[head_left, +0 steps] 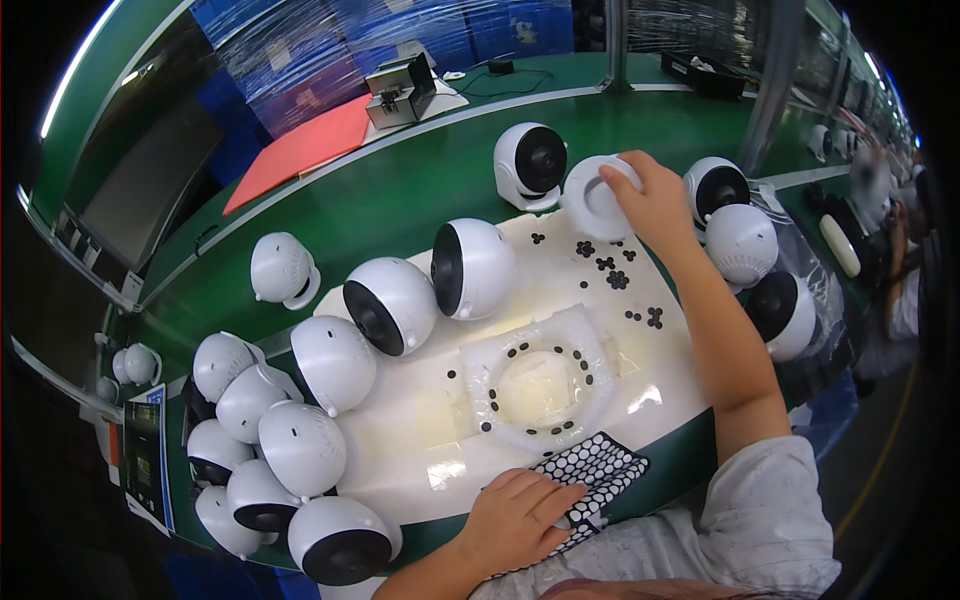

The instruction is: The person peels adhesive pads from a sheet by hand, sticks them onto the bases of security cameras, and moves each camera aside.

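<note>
At the far side of the table, my right hand (655,195) pinches the rim of a white round base (584,206), which has a raised ring on its face. Near the front edge my left hand (520,515) has its fingers curled over a black sheet with white round spots (605,468), partly hiding it. Between the hands lies a white foam holder (482,352) with a circular recess. Small black round pads (588,379) are set around that circle. More loose black pads (618,281) lie in clusters on the pale mat (655,355).
Several white ball-shaped cameras with black fronts (392,305) crowd the left side. One camera (530,165) stands behind the base, others (742,243) at the right. Toward the back are a red sheet (300,150), a metal device (400,92) and wrapped blue boxes (400,30).
</note>
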Available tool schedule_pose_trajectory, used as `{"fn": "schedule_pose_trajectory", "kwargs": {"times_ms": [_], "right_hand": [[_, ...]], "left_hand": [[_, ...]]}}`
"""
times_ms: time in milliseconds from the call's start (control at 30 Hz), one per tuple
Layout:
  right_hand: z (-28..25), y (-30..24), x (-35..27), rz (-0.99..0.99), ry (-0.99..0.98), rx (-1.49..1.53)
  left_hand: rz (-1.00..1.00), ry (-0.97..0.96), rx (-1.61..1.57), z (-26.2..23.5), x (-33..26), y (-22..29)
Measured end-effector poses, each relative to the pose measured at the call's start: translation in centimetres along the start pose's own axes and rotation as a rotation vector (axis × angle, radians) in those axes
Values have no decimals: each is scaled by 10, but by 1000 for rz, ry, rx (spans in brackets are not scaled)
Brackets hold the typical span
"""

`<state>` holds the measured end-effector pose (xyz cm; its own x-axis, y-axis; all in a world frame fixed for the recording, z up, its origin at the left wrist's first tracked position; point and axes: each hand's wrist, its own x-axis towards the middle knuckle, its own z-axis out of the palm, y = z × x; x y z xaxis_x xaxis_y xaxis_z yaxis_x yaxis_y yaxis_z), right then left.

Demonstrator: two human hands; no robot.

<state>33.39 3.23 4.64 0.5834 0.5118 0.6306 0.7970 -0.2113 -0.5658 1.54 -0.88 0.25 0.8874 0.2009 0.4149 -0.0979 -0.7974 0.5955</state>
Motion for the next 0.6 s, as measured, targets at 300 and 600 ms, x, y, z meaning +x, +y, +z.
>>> {"fn": "schedule_pose_trajectory", "kwargs": {"times_ms": [300,600], "right_hand": [[-38,-63,-78,398,-789,855],[-58,-59,-110,-218,-468,482]], "left_hand": [[85,191,-121,0,-2,-4],[-264,527,-292,0,-14,3]]}}
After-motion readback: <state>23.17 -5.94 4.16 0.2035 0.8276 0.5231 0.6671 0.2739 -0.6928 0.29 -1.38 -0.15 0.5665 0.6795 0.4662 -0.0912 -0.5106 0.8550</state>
